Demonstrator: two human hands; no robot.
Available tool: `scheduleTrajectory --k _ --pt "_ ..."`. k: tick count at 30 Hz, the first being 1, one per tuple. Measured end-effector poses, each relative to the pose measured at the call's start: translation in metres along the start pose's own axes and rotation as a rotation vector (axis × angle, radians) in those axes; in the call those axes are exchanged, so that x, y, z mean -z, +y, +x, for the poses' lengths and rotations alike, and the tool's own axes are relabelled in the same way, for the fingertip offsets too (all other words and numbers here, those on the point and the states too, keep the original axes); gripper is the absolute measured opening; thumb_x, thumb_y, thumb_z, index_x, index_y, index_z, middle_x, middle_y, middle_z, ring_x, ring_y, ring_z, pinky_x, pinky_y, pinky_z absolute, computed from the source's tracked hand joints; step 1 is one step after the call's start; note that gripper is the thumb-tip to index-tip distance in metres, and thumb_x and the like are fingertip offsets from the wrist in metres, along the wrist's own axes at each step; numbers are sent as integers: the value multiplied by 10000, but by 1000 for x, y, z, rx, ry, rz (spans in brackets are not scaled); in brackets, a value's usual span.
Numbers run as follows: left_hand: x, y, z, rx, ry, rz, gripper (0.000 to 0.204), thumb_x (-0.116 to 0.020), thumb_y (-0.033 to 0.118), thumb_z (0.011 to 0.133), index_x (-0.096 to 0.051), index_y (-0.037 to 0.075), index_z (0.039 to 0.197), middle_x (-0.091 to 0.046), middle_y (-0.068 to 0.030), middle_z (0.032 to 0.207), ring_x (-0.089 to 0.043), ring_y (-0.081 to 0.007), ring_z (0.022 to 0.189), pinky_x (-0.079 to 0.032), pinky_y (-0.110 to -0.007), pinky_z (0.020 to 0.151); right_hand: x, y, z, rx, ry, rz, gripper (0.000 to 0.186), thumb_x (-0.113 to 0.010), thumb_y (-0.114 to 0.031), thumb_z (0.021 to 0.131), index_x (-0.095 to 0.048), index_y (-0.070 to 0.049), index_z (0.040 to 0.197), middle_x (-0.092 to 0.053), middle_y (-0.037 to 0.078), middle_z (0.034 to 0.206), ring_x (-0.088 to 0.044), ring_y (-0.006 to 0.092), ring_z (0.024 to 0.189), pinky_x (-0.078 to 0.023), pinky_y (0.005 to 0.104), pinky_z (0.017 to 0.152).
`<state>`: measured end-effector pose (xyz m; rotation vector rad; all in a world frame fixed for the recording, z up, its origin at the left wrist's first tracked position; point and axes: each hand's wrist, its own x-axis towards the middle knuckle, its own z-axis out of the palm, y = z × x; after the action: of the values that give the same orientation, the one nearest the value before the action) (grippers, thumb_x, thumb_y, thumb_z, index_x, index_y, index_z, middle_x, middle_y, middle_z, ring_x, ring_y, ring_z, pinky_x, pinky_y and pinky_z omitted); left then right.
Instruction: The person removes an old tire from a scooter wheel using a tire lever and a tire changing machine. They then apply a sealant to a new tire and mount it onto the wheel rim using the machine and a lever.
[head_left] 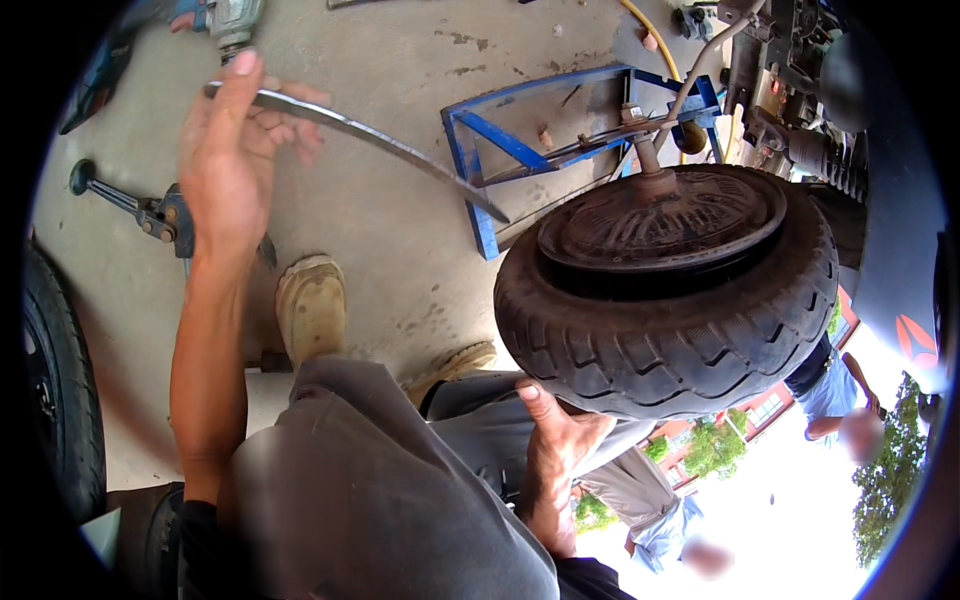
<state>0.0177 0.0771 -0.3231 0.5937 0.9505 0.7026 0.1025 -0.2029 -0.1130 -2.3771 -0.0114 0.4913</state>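
Raised at the upper left, my left hand (228, 175) grips a long, slightly curved tire lever (400, 150) between thumb and fingers. The lever's flat tip points right and down, apart from the wheel. The wheel carries a black treaded tire (650, 350) and a rusty brown hub (665, 225) with an axle standing up from its middle. A dark gap shows between hub rim and tire. My right hand (562, 435) holds the tire's near side from below, thumb up against the tread; its other fingers are mostly hidden.
A blue metal frame (465, 165) stands behind the wheel. A power wrench (235, 20) and a black-knobbed lever tool (140, 205) are at the upper left. Another tire (70, 390) stands at the left edge. A vehicle's spring (825, 165) shows at right; other people are beyond.
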Motion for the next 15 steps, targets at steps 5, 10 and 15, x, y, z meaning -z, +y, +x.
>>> scheduleTrajectory --k 5,10,15 --pt "8 23 -18 -2 -166 -99 431 -474 347 1131 -626 -40 1016 -729 -295 969 -696 -290 745 -549 -412 629 -2 -10 -2 -51 57 55 802 -973 -54 692 -571 100 1370 -686 172 1247 -663 289 1114 -494 401 1066" --pt "-7 7 -43 123 -148 -222 417 -494 351 1129 -607 -37 1025 -726 -304 973 -704 -323 760 -575 -444 642 3 -11 -3 -39 60 74 861 -988 -86 675 -553 84 1398 -680 166 1261 -664 289 1121 -499 406 1061" --pt "-23 -10 -56 207 -63 -201 351 -556 344 1108 -557 -3 1053 -726 -305 965 -700 -323 728 -581 -430 623 10 -4 -2 9 76 32 924 -1013 -130 669 -529 70 1430 -666 173 1284 -660 290 1134 -503 408 1059"
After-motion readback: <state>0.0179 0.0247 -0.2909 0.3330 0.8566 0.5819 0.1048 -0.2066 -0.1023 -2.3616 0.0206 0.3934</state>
